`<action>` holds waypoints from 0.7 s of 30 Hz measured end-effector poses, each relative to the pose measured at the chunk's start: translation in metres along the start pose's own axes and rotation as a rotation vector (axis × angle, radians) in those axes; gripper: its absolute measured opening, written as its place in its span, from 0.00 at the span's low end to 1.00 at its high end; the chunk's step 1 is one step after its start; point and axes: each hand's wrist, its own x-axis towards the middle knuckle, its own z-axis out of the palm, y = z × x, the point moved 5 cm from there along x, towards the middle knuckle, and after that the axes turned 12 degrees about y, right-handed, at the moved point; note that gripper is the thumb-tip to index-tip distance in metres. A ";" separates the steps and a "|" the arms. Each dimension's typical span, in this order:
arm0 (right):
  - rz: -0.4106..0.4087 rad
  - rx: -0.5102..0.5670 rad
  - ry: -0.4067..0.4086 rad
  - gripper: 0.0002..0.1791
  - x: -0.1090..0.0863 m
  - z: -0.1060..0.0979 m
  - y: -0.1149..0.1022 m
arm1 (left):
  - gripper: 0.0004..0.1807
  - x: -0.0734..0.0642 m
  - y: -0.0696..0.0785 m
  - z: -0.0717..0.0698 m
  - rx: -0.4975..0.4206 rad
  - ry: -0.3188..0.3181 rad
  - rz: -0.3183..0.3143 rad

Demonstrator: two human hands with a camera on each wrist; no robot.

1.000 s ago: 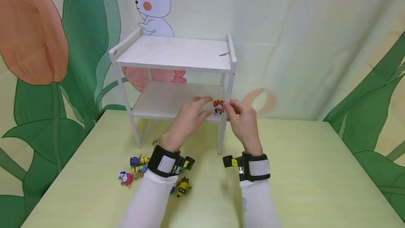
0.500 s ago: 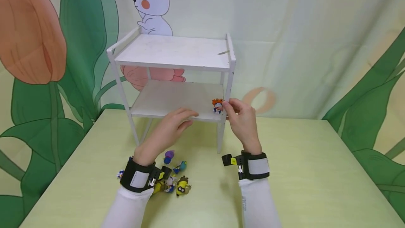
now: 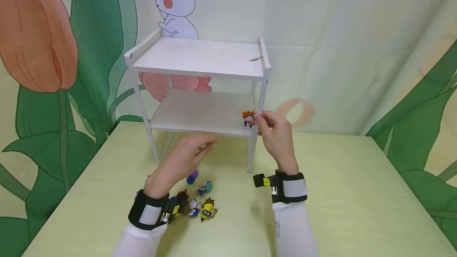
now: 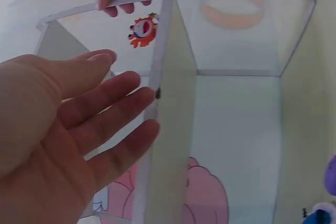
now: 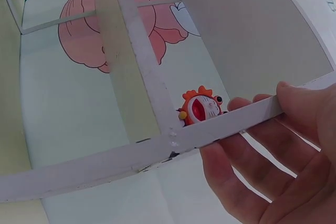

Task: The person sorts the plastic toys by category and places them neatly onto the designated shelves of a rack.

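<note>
A small figurine with an orange crab-like hat (image 3: pixel 248 119) stands on the lower shelf (image 3: pixel 200 112) of a white rack, at its front right corner. My right hand (image 3: pixel 279 140) is beside it, at the rack's right front post (image 5: pixel 252 115). Thumb and fingers lie on opposite sides of that post and grip it, close to the figurine (image 5: pixel 203 108). Lower and to the left, my left hand (image 3: pixel 180 160) hovers in front of the rack above the table. In the left wrist view, the left hand's fingers (image 4: pixel 118 111) are spread and loosely extended, holding nothing.
Several small toy figures lie on the table by my left wrist, among them a yellow one (image 3: pixel 207 210), a blue-and-teal one (image 3: pixel 205 187) and a purple one (image 3: pixel 192 176). My left forearm partly hides others. A printed curtain (image 3: pixel 339 70) hangs behind the rack.
My left hand has drawn back from beside the figurine, moving left and down over the table toys. The right hand stays at the post, and the figurine remains on the lower shelf.
</note>
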 end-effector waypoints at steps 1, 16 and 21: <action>0.005 0.002 -0.001 0.15 -0.001 0.000 0.000 | 0.11 -0.003 -0.001 0.003 0.012 -0.034 -0.014; 0.001 -0.008 -0.008 0.14 -0.006 -0.003 0.001 | 0.13 -0.040 -0.019 0.041 0.039 -0.472 -0.291; 0.003 0.001 -0.011 0.14 -0.002 -0.004 -0.001 | 0.14 -0.041 -0.024 0.047 0.071 -0.532 -0.343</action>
